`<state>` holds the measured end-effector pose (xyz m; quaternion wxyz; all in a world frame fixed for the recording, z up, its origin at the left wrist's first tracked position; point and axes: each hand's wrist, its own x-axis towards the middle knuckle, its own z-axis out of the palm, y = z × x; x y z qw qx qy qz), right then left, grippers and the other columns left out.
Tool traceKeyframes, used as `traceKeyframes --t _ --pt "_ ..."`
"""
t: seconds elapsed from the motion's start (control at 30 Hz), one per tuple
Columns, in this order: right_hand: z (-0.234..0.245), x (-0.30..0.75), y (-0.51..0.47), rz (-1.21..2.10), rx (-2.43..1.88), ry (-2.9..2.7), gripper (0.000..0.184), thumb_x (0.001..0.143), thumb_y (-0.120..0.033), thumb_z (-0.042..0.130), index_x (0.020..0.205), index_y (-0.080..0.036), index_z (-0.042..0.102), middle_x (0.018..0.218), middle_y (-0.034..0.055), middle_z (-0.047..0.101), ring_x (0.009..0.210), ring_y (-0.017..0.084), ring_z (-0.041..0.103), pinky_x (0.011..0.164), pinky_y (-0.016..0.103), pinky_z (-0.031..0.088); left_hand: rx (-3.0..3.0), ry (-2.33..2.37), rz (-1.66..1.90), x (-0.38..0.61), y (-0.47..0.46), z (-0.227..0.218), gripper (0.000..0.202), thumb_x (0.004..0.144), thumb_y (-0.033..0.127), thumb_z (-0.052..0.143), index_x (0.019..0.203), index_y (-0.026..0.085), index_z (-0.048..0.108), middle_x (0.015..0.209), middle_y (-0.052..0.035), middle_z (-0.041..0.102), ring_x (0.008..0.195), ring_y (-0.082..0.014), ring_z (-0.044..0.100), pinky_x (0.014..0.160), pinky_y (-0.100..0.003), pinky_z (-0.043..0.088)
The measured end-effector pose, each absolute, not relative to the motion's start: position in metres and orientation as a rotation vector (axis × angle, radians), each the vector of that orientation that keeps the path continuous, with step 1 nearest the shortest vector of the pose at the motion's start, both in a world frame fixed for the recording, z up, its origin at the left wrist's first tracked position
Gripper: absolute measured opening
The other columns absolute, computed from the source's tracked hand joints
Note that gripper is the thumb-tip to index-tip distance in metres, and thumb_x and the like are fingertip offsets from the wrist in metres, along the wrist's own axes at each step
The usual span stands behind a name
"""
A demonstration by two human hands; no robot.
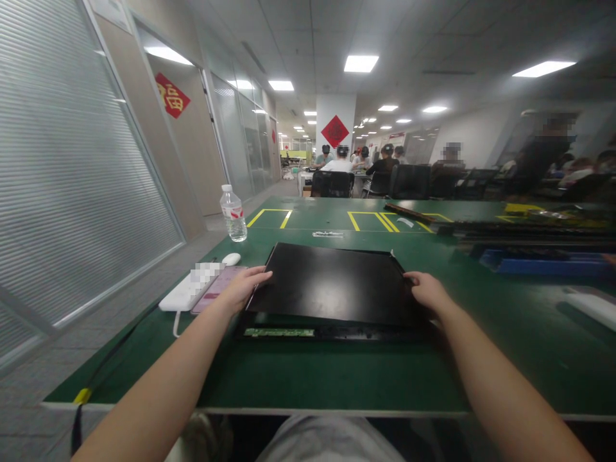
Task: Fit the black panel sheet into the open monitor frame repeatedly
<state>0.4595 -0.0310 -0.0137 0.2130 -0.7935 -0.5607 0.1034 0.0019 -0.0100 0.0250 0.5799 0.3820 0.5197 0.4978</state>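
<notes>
A flat black display panel (332,282) spans the space between my hands, its dark face upward with a soft reflection of light. My left hand (245,285) grips the panel's left edge, thumb on top. At the opposite edge, my right hand (426,290) pinches the right side, fingers partly hidden. Along the near side, a green circuit board strip (279,332) and a dark strip beside it show below the panel's front edge. Whether the panel touches what lies under it, I cannot tell.
On the green table (337,378), a water bottle (233,215), a white mouse (231,259), a white box (185,292) and a phone (219,287) stand left. Dark strips (524,231) and a blue tray (543,264) lie right. People sit beyond.
</notes>
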Motion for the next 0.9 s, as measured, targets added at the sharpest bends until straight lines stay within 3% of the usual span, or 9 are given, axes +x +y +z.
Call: traceKeyframes --t 0.23,0.43,0.53,0.67,0.8,0.9 --pt "-0.019 0.464 -0.028 0.263 -2.204 -1.573 0.053 0.071 -0.012 0.058 0.121 -0.020 0.072 0.108 0.0104 0.072 0.095 0.024 0.066 0.070 0.026 0.046 1.015 1.182 1.136 -0.005 -0.006 0.018 0.041 0.053 0.011 0.089 0.092 0.016 0.075 0.089 -0.0091 0.078 0.078 -0.0255 0.074 0.073 -0.033 0.059" --pt "-0.018 0.462 -0.030 0.272 -2.172 -1.555 0.055 0.069 -0.009 0.058 0.121 -0.022 0.072 0.101 0.0083 0.072 0.091 0.020 0.064 0.069 0.024 0.044 1.079 1.223 1.161 -0.003 -0.007 0.019 0.042 0.053 0.019 0.091 0.091 0.015 0.075 0.091 -0.0105 0.078 0.087 -0.0291 0.073 0.076 -0.037 0.058" --pt "-0.016 0.461 -0.031 0.299 -2.151 -1.547 0.055 0.071 -0.012 0.060 0.123 -0.023 0.071 0.089 0.0053 0.070 0.081 0.018 0.062 0.064 0.024 0.042 1.162 1.224 1.236 0.000 -0.009 0.021 0.043 0.054 0.031 0.092 0.091 0.015 0.076 0.112 -0.0132 0.074 0.108 -0.0342 0.068 0.090 -0.041 0.055" --pt "-0.015 0.462 -0.030 0.339 -2.139 -1.512 0.053 0.080 -0.019 0.054 0.131 -0.022 0.065 0.080 0.0028 0.067 0.074 0.017 0.061 0.064 0.025 0.042 1.270 1.185 1.303 -0.001 -0.008 0.023 0.050 0.047 0.036 0.093 0.088 0.014 0.077 0.145 -0.0159 0.054 0.132 -0.0369 0.051 0.109 -0.043 0.041" --pt "-0.016 0.463 -0.028 0.326 -2.101 -1.466 0.047 0.090 -0.032 0.049 0.134 -0.020 0.062 0.094 0.0068 0.071 0.088 0.020 0.065 0.077 0.027 0.046 1.305 1.125 1.299 -0.001 -0.009 0.026 0.055 0.045 0.039 0.093 0.091 0.013 0.077 0.152 -0.0166 0.046 0.135 -0.0375 0.047 0.112 -0.044 0.037" --pt "-0.017 0.463 -0.026 0.301 -2.063 -1.386 0.045 0.096 -0.040 0.038 0.119 -0.017 0.071 0.112 0.0128 0.071 0.108 0.025 0.063 0.088 0.029 0.046 1.335 1.069 1.346 0.000 -0.012 0.029 0.056 0.047 0.040 0.092 0.094 0.013 0.076 0.152 -0.0157 0.046 0.136 -0.0369 0.046 0.113 -0.042 0.037"
